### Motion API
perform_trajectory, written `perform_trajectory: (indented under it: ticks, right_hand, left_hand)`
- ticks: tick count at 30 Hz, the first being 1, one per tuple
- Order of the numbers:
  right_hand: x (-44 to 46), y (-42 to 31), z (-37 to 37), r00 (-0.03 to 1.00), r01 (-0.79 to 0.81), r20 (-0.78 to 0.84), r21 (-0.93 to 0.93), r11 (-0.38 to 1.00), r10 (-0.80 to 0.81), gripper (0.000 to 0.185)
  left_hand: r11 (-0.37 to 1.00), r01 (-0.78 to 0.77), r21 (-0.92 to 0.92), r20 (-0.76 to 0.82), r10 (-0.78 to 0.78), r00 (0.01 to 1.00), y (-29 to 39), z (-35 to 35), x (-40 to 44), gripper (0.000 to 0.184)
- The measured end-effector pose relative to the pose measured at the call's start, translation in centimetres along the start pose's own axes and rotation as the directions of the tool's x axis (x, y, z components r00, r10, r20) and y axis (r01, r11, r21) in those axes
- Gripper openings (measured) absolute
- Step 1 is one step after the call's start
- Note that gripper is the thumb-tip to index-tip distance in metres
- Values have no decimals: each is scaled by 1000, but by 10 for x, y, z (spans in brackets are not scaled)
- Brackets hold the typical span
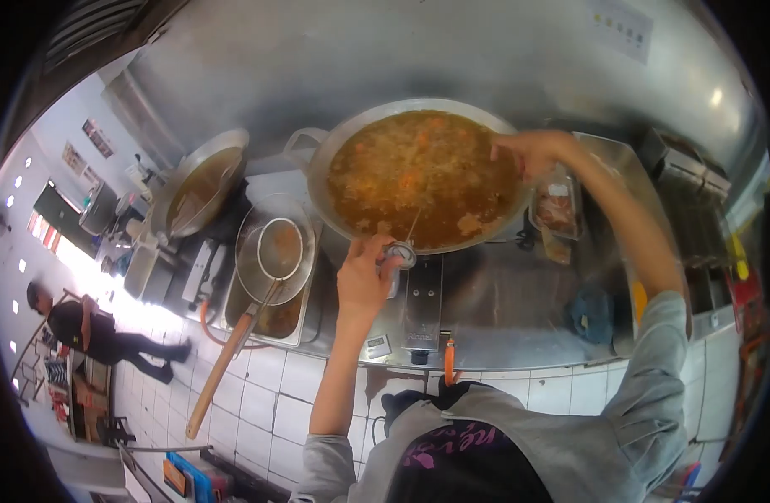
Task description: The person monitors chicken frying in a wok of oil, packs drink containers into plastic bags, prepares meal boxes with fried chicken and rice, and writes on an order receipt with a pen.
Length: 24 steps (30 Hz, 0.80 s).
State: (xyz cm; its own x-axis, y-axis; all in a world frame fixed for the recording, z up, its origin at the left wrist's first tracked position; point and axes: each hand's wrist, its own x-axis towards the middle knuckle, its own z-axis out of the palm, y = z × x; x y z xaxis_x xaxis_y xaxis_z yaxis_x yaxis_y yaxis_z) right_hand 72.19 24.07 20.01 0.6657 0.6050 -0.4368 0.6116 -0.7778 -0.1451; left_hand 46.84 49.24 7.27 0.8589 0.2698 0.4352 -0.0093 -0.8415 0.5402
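A large wok of bubbling brown oil stands in front of me, with pale and orange bits of food frying in it. Near its front rim, my left hand is closed around a small silvery, round-ended thing. A thin stem seems to run from it toward the oil; its exact kind is unclear. My right hand hangs over the wok's right rim, fingers apart and pointing down toward the oil. Nothing shows in it.
Left of the wok, a wooden-handled strainer rests on a metal pan. A second wok of oil stands farther left. Packed meat lies right of the burner. A person in dark clothes is at far left.
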Motion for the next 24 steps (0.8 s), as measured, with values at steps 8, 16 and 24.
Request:
perform_trajectory:
  ticks: [8, 16, 24]
  right_hand:
    - [78, 6, 34, 971, 170, -190, 124, 978, -145, 71]
    - [102, -23, 17, 952, 184, -274, 168, 968, -134, 83]
    - [160, -23, 42, 815, 348, -541, 173, 921, -207, 71]
  left_hand:
    - [957, 45, -285, 100, -17, 995, 8, -34, 13, 18]
    - [931, 106, -350, 141, -60, 988, 24, -77, 3, 17]
    - [949, 86, -304, -3, -91, 996, 15, -95, 2, 15]
